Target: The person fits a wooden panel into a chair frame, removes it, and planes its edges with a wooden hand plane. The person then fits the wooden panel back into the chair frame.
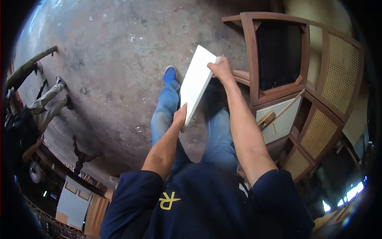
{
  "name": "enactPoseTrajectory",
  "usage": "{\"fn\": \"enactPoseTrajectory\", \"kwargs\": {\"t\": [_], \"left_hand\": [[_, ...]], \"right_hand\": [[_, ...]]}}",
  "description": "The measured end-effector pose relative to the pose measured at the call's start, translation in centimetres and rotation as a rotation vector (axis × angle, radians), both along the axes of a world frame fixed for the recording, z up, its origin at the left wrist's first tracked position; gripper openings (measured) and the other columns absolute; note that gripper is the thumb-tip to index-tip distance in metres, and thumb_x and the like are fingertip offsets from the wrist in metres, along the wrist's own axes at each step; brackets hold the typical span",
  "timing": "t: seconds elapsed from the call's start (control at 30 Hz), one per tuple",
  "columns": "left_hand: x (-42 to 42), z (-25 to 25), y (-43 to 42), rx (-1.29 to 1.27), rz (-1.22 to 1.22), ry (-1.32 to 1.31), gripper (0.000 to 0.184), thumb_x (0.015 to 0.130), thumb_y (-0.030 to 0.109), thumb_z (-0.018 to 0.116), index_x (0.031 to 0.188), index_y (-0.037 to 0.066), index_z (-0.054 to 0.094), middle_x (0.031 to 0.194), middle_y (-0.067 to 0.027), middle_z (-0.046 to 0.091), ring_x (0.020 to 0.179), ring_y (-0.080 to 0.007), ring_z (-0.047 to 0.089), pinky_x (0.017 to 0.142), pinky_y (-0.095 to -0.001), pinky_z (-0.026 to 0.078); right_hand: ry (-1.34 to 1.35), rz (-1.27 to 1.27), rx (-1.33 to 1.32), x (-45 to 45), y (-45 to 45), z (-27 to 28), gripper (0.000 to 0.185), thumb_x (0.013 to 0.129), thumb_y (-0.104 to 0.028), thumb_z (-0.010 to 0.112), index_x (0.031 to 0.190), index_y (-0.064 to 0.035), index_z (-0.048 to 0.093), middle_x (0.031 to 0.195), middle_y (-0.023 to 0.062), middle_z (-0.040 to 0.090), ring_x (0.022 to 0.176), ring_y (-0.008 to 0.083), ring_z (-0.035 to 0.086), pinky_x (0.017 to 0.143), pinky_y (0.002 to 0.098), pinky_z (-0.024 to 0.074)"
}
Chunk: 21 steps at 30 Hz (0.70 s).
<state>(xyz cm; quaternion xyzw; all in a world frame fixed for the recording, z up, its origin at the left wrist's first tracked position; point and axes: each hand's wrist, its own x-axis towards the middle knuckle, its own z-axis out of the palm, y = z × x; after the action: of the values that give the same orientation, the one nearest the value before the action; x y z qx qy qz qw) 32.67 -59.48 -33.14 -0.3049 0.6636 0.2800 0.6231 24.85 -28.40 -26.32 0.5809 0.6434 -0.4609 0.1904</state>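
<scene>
Left grip (180,116) and right grip (223,69) are both pinching one white, rectangular, flat-faced board (195,75), the left closing on its near end, the right on its far right-hand edge, each thumb lying on the white face. The board is tilting between the two grips, above the worn grey-brown floor (119,59).

Well to the left of the left grip, a long, rough, dark wooden beam (34,65) is slanting, and near it another person in khaki trousers (51,102) and a dark top is showing. Closer to the wearer, still on that side, a pale panel with brown wooden edging (73,203) is standing beside a dark, branching object (81,156) and a stack of reddish-brown boards (99,209). Just beyond and left of the left grip, a blue shoe (170,74) is resting on the floor, below the faded blue jeans (162,109).

To the right of the right grip, a brown wooden frame around a black panel (278,55) is standing near. Nearer the wearer, a small light-wood block (267,118) is lying on an off-white panel (280,119), with a thin, curved wooden strip (284,109) running alongside. Farthest right, tan woven cane panels (340,65) are filling brown frames.
</scene>
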Motion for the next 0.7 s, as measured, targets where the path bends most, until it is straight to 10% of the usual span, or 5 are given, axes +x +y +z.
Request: {"fn": "enactPoseTrajectory", "kwargs": {"t": [0.27,0.47,0.53,0.7], "left_hand": [[-1.7,0.2,1.4,-0.154,0.104,-0.198,0.096,0.083,0.069,0.055,0.141,-0.007,0.044,0.139,-0.0258,0.049,0.124,-0.0336,0.050,0.103,-0.0461,0.037],[-5.2,0.5,4.1,0.516,0.205,0.099,0.096,0.084,0.056,0.067,0.151,-0.002,0.029,0.156,-0.0146,0.031,0.139,-0.0281,0.035,0.113,-0.0375,0.026],[-8.1,1.0,7.6,0.652,-0.131,0.336,0.073,0.087,0.036,0.069,0.148,0.009,0.039,0.148,-0.0118,0.045,0.131,-0.0225,0.046,0.105,-0.0362,0.038],[-11.2,0.5,13.6,0.300,-0.557,0.772,0.045,0.080,0.019,0.067,0.122,0.006,0.060,0.098,-0.0272,0.068,0.096,-0.0439,0.066,0.086,-0.0470,0.052]], "right_hand": [[-0.020,0.044,0.038,1.1,-4.2,-8.0,0.060,0.070,-0.033,0.069,0.118,0.0025,0.059,0.124,0.0270,0.058,0.100,0.0375,0.066,0.093,0.0404,0.0511],[0.065,0.145,0.038,0.3,-7.1,-5.7,0.052,0.074,-0.042,0.070,0.100,0.0033,0.068,0.105,0.0281,0.067,0.103,0.0391,0.065,0.092,0.0428,0.0500],[0.104,0.158,-0.068,0.7,-6.5,-4.9,0.060,0.077,-0.049,0.069,0.103,0.0049,0.067,0.105,0.0283,0.068,0.103,0.0367,0.066,0.092,0.0410,0.0490],[0.333,-0.050,0.079,9.2,-4.4,0.2,0.059,0.085,-0.034,0.073,0.128,0.0018,0.056,0.124,0.0224,0.062,0.110,0.0293,0.063,0.094,0.0373,0.0493]]}}
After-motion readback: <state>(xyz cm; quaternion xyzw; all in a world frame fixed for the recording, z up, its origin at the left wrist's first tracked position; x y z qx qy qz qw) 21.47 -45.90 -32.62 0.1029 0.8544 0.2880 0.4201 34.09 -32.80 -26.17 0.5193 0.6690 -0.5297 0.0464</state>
